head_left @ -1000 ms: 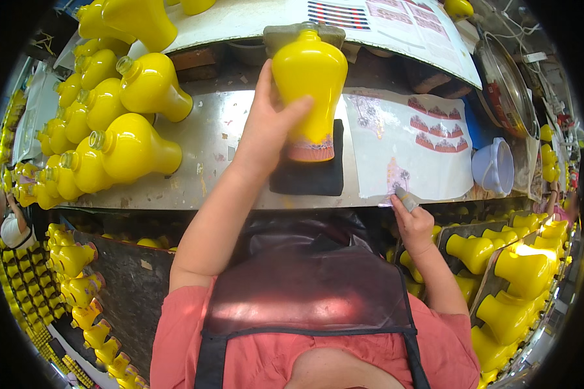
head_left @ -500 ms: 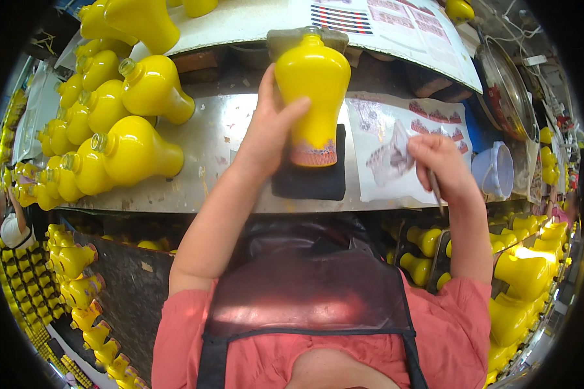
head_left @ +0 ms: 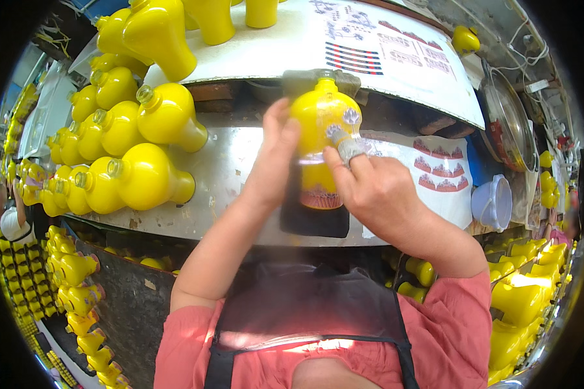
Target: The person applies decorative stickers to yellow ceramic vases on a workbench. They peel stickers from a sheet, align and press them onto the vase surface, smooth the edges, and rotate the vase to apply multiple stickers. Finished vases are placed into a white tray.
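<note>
A yellow bulb-shaped bottle [head_left: 318, 123] stands upright on a dark pad [head_left: 313, 220] at the middle of the metal bench [head_left: 233, 188]. My left hand [head_left: 270, 162] grips its left side. My right hand [head_left: 370, 188] presses a small clear decal [head_left: 345, 133] onto the bottle's front with taped fingertips. A red patterned band runs around the bottle's base.
Several yellow bottles [head_left: 143, 175] lie on their sides at the bench's left. Decal sheets [head_left: 444, 175] lie right of the pad, beside a pale blue cup [head_left: 493, 201]. More yellow bottles fill racks [head_left: 78, 292] below left and lower right [head_left: 519, 305]. A printed white board [head_left: 383, 58] rests above.
My right hand rose from below the bench edge, passed over the decal sheets, and now presses a decal on the bottle. The left hand kept holding the bottle.
</note>
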Action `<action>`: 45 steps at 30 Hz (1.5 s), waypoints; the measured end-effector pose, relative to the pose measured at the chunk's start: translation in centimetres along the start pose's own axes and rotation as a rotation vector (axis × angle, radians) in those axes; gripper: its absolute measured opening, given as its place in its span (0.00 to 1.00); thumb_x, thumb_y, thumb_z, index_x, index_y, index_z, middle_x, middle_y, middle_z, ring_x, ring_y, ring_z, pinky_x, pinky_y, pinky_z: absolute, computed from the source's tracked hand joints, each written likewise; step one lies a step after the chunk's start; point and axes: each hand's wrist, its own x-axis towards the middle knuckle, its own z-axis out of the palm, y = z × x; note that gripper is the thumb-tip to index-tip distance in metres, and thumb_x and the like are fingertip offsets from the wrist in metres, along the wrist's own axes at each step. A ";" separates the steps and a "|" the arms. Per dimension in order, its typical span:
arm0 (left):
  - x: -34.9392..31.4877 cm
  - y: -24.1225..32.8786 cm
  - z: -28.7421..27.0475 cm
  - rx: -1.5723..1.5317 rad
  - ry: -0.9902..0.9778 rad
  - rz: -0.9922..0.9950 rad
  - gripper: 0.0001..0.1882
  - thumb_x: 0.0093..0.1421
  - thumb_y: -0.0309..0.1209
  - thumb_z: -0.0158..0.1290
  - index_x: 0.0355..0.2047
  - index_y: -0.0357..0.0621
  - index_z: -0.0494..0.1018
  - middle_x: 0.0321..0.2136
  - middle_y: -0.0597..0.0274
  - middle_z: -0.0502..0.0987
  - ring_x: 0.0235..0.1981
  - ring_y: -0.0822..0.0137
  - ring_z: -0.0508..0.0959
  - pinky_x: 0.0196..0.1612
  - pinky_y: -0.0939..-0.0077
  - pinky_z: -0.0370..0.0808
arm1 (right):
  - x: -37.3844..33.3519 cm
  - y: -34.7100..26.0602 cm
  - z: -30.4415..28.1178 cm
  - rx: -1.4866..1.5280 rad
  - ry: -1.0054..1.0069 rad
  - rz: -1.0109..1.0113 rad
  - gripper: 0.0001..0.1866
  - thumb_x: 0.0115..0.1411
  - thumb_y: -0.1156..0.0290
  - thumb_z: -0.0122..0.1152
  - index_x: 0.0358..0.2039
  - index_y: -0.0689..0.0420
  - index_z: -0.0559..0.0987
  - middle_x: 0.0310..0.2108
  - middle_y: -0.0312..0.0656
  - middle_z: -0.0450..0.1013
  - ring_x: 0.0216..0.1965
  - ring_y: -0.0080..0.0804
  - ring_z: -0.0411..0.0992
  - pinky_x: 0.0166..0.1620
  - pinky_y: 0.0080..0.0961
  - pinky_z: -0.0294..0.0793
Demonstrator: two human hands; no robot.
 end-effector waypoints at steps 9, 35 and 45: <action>2.2 -0.8 0.3 0.511 -0.016 0.156 0.40 0.68 0.41 0.60 0.73 0.40 0.54 0.66 0.43 0.65 0.66 0.56 0.68 0.69 0.64 0.64 | -3.0 -2.4 1.7 -0.096 -0.020 -0.049 0.26 0.57 0.64 0.62 0.55 0.62 0.82 0.21 0.31 0.63 0.17 0.23 0.68 0.20 0.23 0.67; 0.3 -5.2 -2.0 0.349 -0.091 0.439 0.57 0.59 0.40 0.65 0.76 0.33 0.40 0.75 0.36 0.47 0.76 0.42 0.50 0.77 0.56 0.49 | 1.7 5.3 3.5 0.758 0.078 0.538 0.25 0.59 0.66 0.73 0.57 0.53 0.82 0.35 0.38 0.75 0.28 0.21 0.69 0.35 0.24 0.74; -0.5 -5.1 -1.3 0.573 -0.082 0.391 0.57 0.59 0.40 0.65 0.76 0.32 0.39 0.73 0.35 0.49 0.75 0.41 0.53 0.76 0.55 0.53 | 3.9 5.4 3.5 0.511 -0.111 0.303 0.22 0.63 0.61 0.66 0.58 0.39 0.82 0.34 0.48 0.73 0.34 0.49 0.78 0.39 0.40 0.79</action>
